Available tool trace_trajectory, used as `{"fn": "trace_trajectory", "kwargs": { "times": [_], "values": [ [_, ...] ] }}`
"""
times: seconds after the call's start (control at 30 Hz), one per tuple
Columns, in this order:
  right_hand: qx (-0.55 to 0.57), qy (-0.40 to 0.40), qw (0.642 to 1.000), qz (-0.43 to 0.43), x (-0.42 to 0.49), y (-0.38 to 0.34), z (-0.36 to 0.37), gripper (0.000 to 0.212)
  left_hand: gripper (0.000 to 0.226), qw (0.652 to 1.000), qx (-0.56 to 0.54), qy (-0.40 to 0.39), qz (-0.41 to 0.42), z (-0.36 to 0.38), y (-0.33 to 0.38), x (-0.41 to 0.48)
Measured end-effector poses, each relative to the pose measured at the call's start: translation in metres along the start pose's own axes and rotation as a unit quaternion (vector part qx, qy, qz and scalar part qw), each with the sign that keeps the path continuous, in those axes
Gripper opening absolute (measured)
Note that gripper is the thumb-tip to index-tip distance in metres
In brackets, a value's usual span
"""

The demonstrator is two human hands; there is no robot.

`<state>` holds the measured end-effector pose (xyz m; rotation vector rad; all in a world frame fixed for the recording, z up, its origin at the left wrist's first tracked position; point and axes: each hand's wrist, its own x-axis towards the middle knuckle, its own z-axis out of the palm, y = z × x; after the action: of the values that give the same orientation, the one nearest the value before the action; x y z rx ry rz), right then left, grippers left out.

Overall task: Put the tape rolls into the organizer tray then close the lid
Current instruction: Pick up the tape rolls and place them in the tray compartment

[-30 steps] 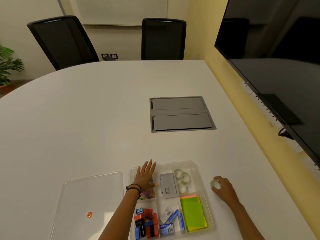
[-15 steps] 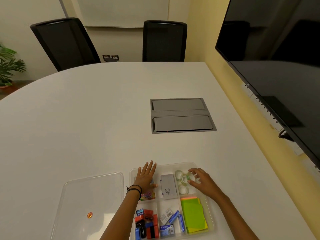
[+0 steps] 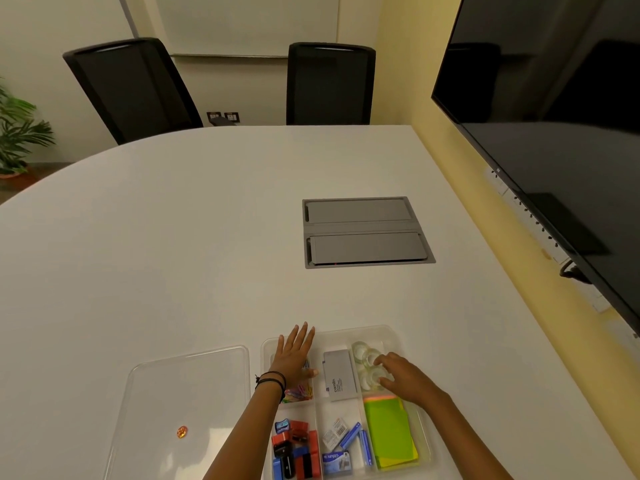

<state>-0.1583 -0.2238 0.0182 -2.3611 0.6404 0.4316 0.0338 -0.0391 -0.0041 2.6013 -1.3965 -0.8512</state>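
Observation:
The clear organizer tray (image 3: pixel 393 330) lies at the table's near edge. Several clear tape rolls (image 3: pixel 363 353) sit in its far right compartment. My right hand (image 3: pixel 407 377) reaches over that compartment, and its curled fingertips grip the nearest tape roll (image 3: pixel 373 376), which rests low among the others. My left hand (image 3: pixel 294 358) lies flat with its fingers apart on the tray's far left compartment and holds nothing. The clear lid (image 3: pixel 188 393) lies flat on the table just left of the tray, with a small orange sticker on it.
Other tray compartments hold a grey box (image 3: pixel 339 375), coloured clips (image 3: pixel 299 393), green sticky notes (image 3: pixel 389 431), staple boxes and sharpeners. A grey cable hatch (image 3: pixel 365 232) is set into the table farther off. Two black chairs stand behind, and a large screen (image 3: pixel 554 133) hangs on the right.
My right hand carried a tape roll from the table right of the tray into the far right compartment and lowered it among the other rolls. My left hand stayed on the tray.

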Motion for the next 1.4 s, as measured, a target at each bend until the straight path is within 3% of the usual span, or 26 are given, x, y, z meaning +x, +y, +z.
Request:
{"fn": "trace_trajectory", "kwargs": {
  "times": [0.3, 0.47, 0.77, 1.4],
  "values": [
    [0.019, 0.04, 0.999, 0.013, 0.006, -0.008, -0.001, 0.029, 0.091, 1.0, -0.002, 0.002, 0.003, -0.001, 0.0, -0.001],
    [0.007, 0.076, 0.996, 0.035, 0.016, -0.016, -0.001, 0.038, 0.091, 1.0, 0.0, 0.001, 0.002, -0.001, 0.001, -0.002],
    [-0.055, 0.005, 0.995, 0.088, 0.036, -0.029, 0.008, 0.059, 0.091, 1.0, 0.004, 0.002, 0.001, 0.0, 0.0, -0.001],
    [-0.093, 0.068, 0.984, 0.136, 0.049, -0.034, 0.019, 0.056, 0.091, 1.0, 0.004, 0.008, 0.005, 0.001, -0.002, 0.0]
  ]
}}
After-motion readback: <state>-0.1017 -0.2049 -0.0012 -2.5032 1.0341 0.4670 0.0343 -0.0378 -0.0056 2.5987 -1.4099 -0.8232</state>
